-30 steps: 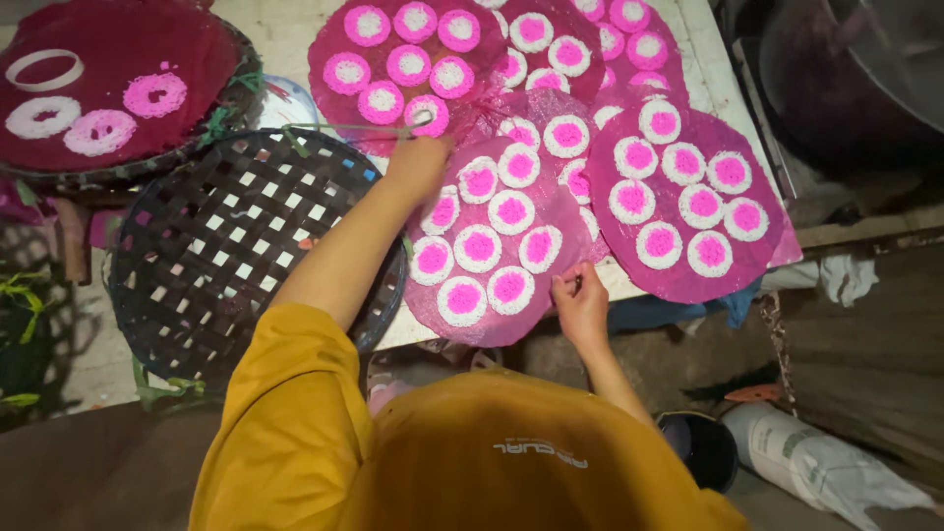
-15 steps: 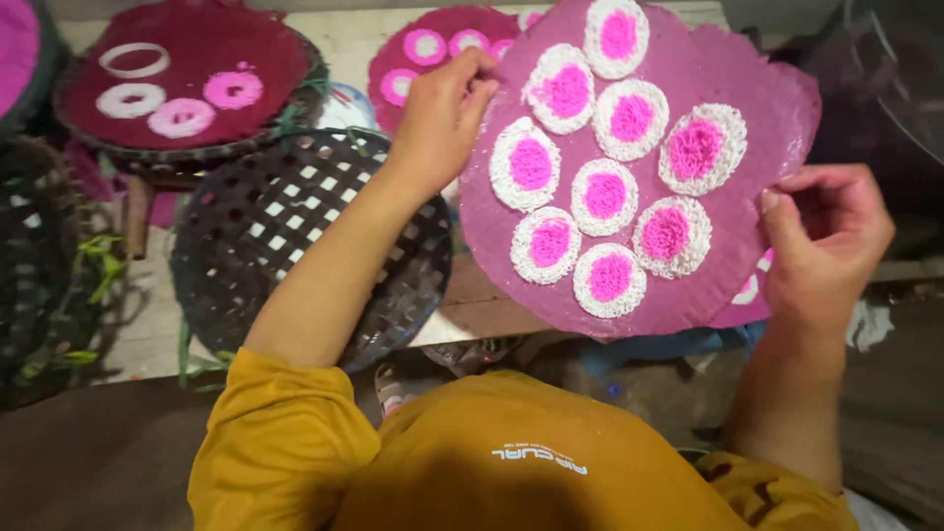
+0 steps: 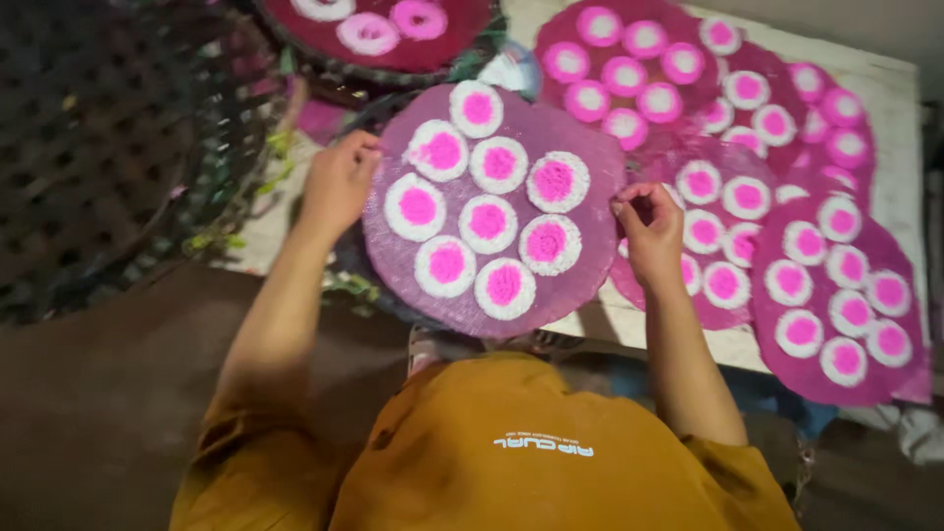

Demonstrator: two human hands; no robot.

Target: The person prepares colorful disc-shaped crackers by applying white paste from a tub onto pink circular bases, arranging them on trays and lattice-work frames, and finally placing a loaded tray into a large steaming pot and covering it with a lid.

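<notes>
Head view: purple disc point(image 3: 492, 221) now lowering flat over the woven tray point(image 3: 393, 295), no longer raised; left hand point(image 3: 339, 182) and right hand point(image 3: 649, 226) pinching opposite edges.

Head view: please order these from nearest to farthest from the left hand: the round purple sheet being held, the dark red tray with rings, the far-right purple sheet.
1. Round purple sheet, gripped by left hand.
2. Dark red tray, above.
3. Far-right purple sheet, beyond right hand.

Matt, rough purple sheet point(image 3: 492, 221) with fuzzy rings; dark woven lattice tray point(image 3: 98, 147)
</notes>
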